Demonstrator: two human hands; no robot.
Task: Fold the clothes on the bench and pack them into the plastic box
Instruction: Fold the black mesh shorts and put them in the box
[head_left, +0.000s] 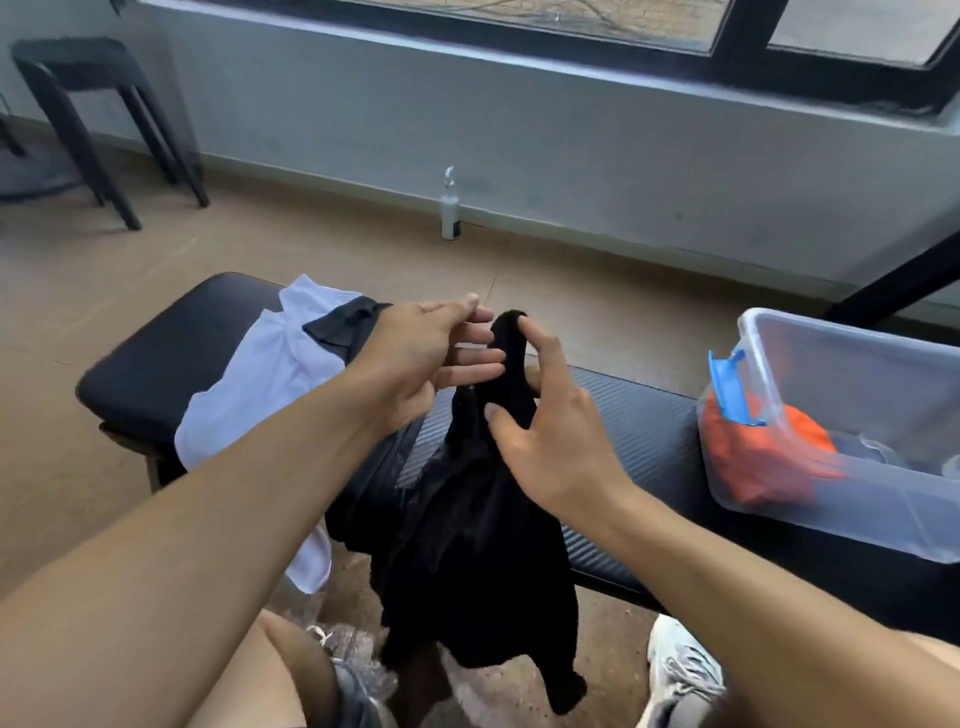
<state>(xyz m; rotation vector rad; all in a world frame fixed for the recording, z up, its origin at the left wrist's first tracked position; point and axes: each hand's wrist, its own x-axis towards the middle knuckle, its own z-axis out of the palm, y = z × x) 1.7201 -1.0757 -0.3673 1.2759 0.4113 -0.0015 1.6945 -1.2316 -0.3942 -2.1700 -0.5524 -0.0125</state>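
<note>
A black garment hangs from my right hand over the front of the black bench, its lower end trailing down to the floor. My right thumb and raised index finger pinch its top, and the other fingers are hidden behind the cloth. My left hand is just left of it, with straight fingers touching the cloth's upper edge. A white garment lies crumpled on the bench's left part, with a dark grey piece on it. The clear plastic box stands on the bench at the right and holds an orange garment.
The box has a blue latch on its near-left wall. A spray bottle stands on the floor by the far wall. A black stool is at the far left. My shoes are below the bench's front edge.
</note>
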